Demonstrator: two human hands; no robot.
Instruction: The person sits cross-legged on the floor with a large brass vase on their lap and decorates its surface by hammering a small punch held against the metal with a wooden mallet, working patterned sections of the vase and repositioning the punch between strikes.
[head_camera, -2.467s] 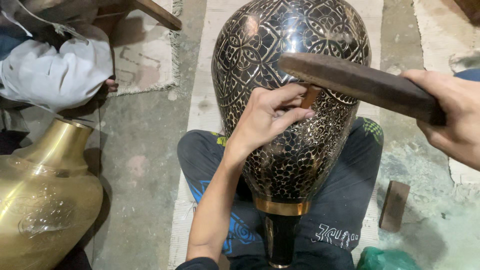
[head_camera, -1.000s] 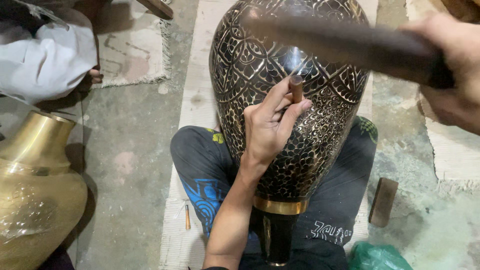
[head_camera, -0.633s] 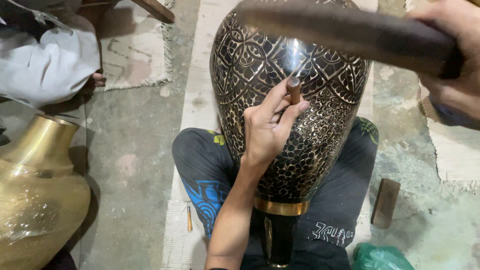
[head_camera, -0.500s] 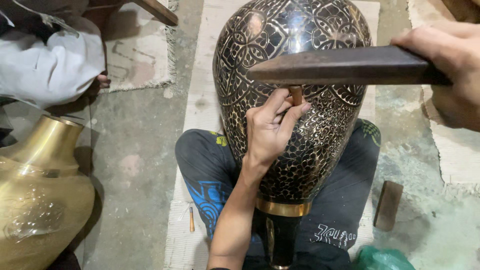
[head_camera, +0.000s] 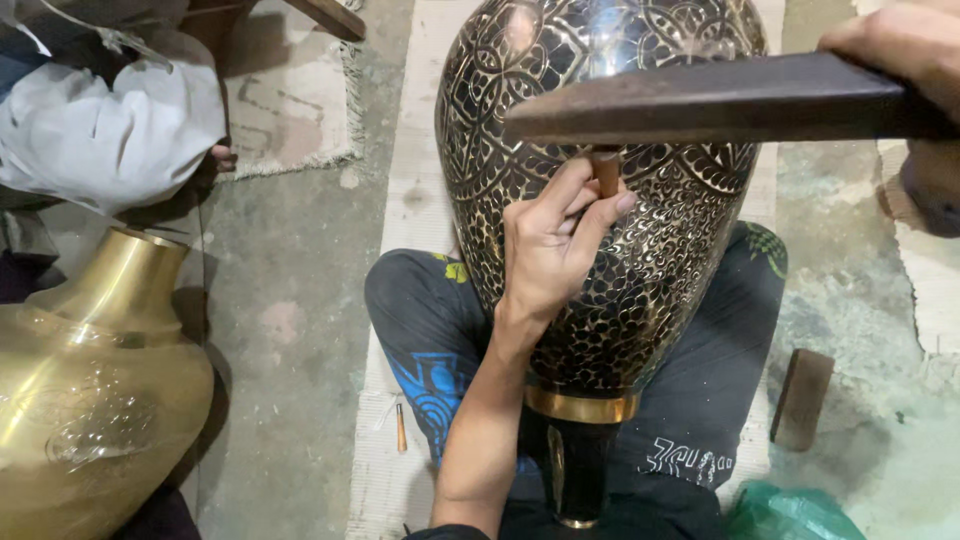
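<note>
**Head view: hammer held over a chisel on a patterned vase**

A large dark vase (head_camera: 600, 190) covered in fine gold pattern lies across the seated person's lap, neck toward the camera. The left hand (head_camera: 555, 245) rests against the vase's belly, fingers pinched shut around a short chisel (head_camera: 606, 175) set on the metal. The right hand (head_camera: 915, 60), at the upper right edge, is clenched on a hammer (head_camera: 700, 98) whose long dark head sits just above the chisel's top. A plain brass vase (head_camera: 90, 400) stands well apart at the left. Bare concrete floor (head_camera: 280, 330) lies open between them. A small wooden block (head_camera: 802, 398) lies near the right knee.
</note>
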